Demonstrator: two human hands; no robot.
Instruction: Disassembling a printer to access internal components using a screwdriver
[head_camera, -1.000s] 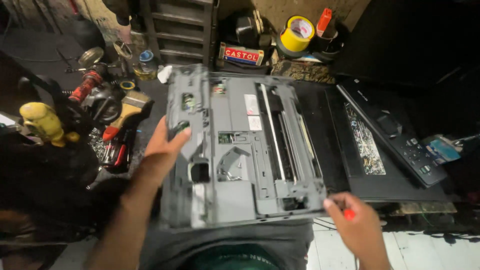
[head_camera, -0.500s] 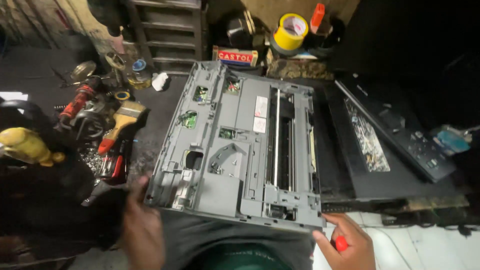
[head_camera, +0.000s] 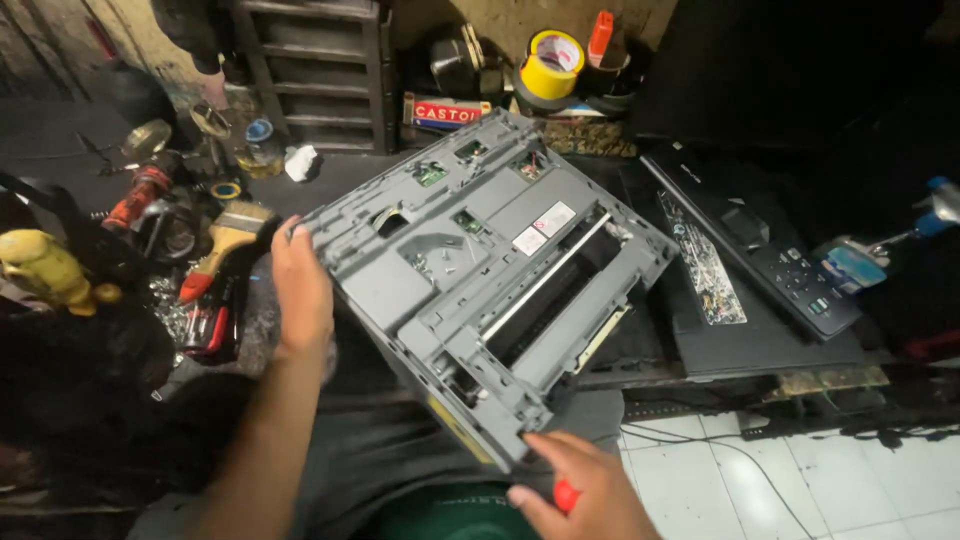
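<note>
A grey plastic printer chassis (head_camera: 480, 270), stripped of its covers, lies turned at an angle over my lap and the dark bench. My left hand (head_camera: 300, 290) grips its left edge near the corner. My right hand (head_camera: 580, 490) holds the chassis at its near corner; a red-handled tool (head_camera: 566, 495) shows between the fingers. A metal rod and a paper slot run across the right part of the chassis. Small green circuit boards sit along its far edge.
A black printer cover with a button panel (head_camera: 770, 260) lies to the right. Left of the chassis are a paintbrush (head_camera: 225, 245), a yellow tool (head_camera: 45, 270) and red-handled tools (head_camera: 205, 325). Yellow tape roll (head_camera: 550, 65) and a black drawer unit (head_camera: 315, 70) stand behind. White floor tiles (head_camera: 800, 490) at lower right.
The chassis has swung clockwise and now sits diagonally. My left hand moved from its top surface to grip the left edge; my right hand stays at the near corner.
</note>
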